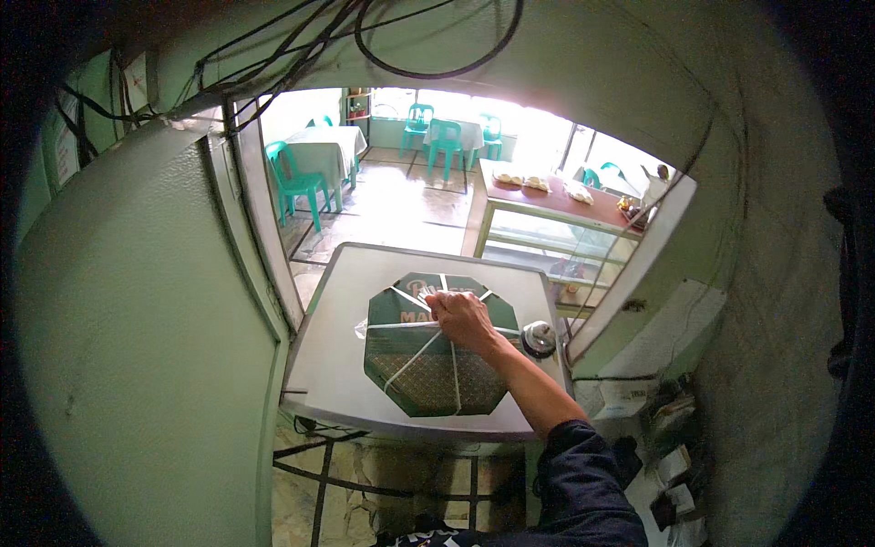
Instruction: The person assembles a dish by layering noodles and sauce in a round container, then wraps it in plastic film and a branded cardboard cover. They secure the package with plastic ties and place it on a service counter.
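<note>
A green octagonal box (474, 378) lies flat on a pale grey tabletop (324, 365). White string (413, 362) crosses it in several directions and meets near the middle of its top. My right hand (463, 317) reaches in from the lower right, its fingers closed around the string at that meeting point. Just right of the box, by my forearm, is a silver dome-shaped object (539, 339), perhaps a call bell. A bit of clear plastic (361, 329) touches the box's left side. My left hand does not show.
A pale green door (150, 346) stands at the left. Beyond the doorway are green plastic chairs (296, 182), cloth-covered tables (342, 146) and a glass display counter (565, 232) with bagged goods on top. Papers and boxes (624, 398) sit at lower right; black cables (301, 46) hang overhead.
</note>
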Motion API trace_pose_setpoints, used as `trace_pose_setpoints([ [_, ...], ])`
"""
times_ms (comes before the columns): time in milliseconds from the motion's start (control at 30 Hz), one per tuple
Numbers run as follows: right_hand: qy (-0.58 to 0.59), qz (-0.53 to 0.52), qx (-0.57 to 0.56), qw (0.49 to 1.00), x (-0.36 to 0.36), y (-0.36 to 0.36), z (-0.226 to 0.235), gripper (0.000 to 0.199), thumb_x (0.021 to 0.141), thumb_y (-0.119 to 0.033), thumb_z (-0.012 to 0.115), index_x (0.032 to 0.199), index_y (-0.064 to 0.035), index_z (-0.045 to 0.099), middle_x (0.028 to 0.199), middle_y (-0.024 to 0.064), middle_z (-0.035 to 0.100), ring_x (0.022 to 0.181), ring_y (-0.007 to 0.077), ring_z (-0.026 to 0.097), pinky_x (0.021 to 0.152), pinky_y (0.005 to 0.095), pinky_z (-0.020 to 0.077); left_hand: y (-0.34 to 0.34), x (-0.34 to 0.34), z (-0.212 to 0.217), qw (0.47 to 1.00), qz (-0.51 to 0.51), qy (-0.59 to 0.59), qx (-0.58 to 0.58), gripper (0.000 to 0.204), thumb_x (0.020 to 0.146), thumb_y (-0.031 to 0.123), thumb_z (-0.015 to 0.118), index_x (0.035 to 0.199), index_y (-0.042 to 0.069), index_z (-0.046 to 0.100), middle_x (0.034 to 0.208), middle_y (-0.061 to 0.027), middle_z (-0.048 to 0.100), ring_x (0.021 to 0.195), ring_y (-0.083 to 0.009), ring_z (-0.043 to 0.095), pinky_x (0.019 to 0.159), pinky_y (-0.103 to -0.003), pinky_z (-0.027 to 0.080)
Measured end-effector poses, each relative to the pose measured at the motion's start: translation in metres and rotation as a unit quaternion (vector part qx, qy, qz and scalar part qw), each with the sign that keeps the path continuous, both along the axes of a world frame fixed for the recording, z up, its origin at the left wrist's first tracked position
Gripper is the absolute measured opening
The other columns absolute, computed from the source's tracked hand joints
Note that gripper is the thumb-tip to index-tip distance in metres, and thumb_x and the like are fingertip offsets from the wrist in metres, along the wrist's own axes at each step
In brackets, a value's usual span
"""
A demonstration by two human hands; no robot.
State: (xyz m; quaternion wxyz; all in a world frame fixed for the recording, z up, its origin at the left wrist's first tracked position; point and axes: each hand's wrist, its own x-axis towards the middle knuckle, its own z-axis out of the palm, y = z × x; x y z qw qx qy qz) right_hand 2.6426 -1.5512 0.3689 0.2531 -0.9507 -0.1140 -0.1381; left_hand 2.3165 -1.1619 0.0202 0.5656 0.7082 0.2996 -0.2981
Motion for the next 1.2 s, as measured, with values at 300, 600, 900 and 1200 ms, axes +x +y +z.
trace_pose_setpoints([
  [300,0.003,0.014,0.014,1.0,0.051,0.004,-0.03,0.038,0.092,-0.035,0.049,0.078,-0.0043,0.065,0.079,0.0187,0.064,0.078,0.0371,0.064,0.07,0.0477,0.0489,-0.101,0.077,0.237,0.925,-0.2,-0.235,-0.222,0.018,0.091,0.022,0.06,0.095,0.005,0.066,0.075,0.0011,0.06,0.064,-0.0078,0.053,0.058,-0.024,0.044],
  [600,-0.053,0.099,-0.021,0.993,0.02,-0.026,-0.015,0.038,0.089,-0.039,0.056,0.115,-0.0122,0.057,0.109,0.0152,0.059,0.109,0.0353,0.053,0.091,0.0491,0.0401,-0.154,0.289,0.323,0.798,-0.133,-0.583,0.068,0.047,0.092,0.038,0.055,0.125,0.006,0.053,0.119,-0.0147,0.059,0.112,-0.0283,0.054,0.095,-0.037,0.04],
  [900,0.025,-0.104,0.175,0.979,-0.044,-0.073,-0.094,0.063,0.093,-0.037,0.05,0.142,-0.0035,0.029,0.143,0.0258,0.03,0.135,0.0367,0.028,0.111,0.0438,0.0203,-0.172,0.399,0.247,0.822,-0.17,-0.516,0.17,0.065,0.09,0.035,0.057,0.138,-0.002,0.036,0.137,-0.0275,0.038,0.13,-0.0379,0.036,0.108,-0.04,0.027],
  [1200,-0.009,-0.199,0.342,0.918,-0.02,-0.06,-0.129,0.05,0.098,-0.029,0.038,0.14,-0.0012,0.034,0.138,0.0244,0.039,0.13,0.0359,0.037,0.107,0.0381,0.0285,-0.166,0.408,0.233,0.893,0.058,-0.378,-0.236,0.069,0.089,0.031,0.059,0.143,0.001,0.028,0.144,-0.0178,0.034,0.133,-0.0268,0.032,0.109,-0.037,0.025],
])
